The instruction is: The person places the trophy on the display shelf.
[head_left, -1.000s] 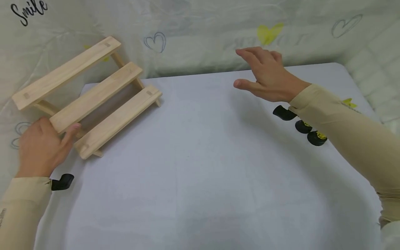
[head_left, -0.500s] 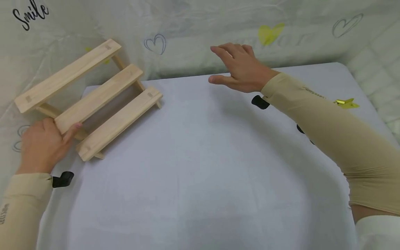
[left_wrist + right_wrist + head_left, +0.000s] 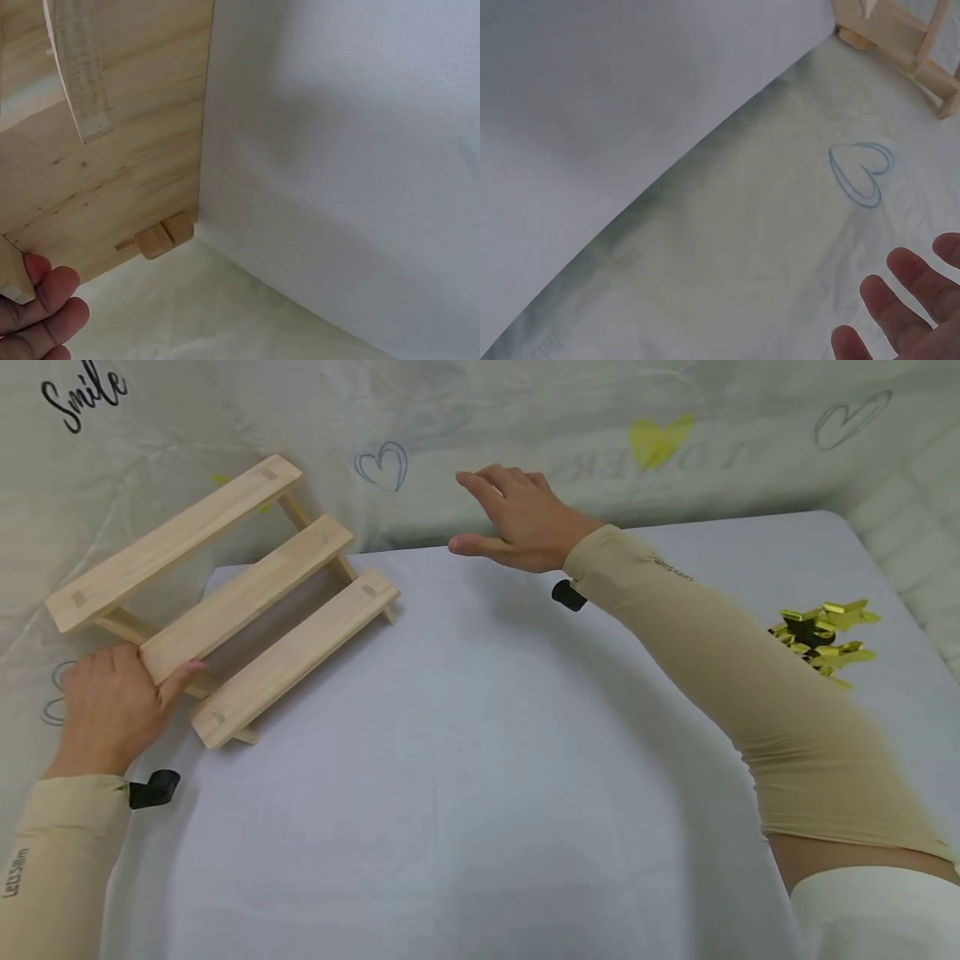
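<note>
A three-tier wooden step shelf [image 3: 247,595] stands at the back left, its planks running diagonally. My left hand [image 3: 112,710] grips the left end of its middle plank, thumb along the near edge. In the left wrist view, curled fingers [image 3: 52,311] hold a wooden end [image 3: 13,274] of the shelf. My right hand [image 3: 521,522] hovers over the table's back edge, to the right of the shelf, fingers spread and holding nothing. The right wrist view has those fingers [image 3: 911,292] loosely apart, with the shelf's side [image 3: 892,34] beyond.
White cloth covers the table [image 3: 450,760]. Shiny gold star-shaped pieces [image 3: 847,614] lie at the right with a black item [image 3: 806,631], partly behind the right sleeve. A pale curtain-like sheet [image 3: 487,410] with hearts and lettering hangs behind the table.
My right hand has travelled left across the back of the table toward the shelf. More of the gold pieces now shows. My left hand keeps its grip; the shelf looks almost unmoved.
</note>
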Action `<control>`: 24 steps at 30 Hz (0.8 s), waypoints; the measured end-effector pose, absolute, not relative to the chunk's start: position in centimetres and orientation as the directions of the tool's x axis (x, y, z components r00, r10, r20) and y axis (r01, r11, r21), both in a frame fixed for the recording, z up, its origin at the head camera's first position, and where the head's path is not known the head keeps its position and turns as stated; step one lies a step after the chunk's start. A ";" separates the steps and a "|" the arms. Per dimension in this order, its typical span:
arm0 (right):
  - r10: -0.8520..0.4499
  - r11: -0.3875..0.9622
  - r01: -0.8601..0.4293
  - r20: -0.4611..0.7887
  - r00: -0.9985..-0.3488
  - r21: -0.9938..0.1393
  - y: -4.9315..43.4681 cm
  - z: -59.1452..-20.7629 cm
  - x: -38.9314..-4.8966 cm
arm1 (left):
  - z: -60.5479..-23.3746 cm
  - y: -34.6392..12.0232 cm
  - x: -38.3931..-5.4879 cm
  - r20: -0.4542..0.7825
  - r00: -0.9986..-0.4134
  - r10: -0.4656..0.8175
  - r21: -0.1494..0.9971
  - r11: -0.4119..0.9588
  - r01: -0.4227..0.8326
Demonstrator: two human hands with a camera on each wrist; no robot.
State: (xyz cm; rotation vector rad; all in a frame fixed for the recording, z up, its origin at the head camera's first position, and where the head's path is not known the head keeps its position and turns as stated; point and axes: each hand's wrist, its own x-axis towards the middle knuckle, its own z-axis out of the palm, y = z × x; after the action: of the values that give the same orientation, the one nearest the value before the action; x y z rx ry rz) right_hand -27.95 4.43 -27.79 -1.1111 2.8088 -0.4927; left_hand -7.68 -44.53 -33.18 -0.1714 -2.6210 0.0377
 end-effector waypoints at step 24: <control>-0.764 0.633 -0.742 -0.023 -0.645 -0.220 -3.2 -30.4 -28.5 | -33.3 -43.3 -6.6 0.513 -0.789 0.339 -0.187 0.941 0.283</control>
State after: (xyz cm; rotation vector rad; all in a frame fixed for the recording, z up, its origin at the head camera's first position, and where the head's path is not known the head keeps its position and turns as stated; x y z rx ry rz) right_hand -28.53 -3.24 -30.38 -1.2667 2.7344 -0.2903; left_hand -6.59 -43.33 -33.27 -0.4413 -2.5315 0.1346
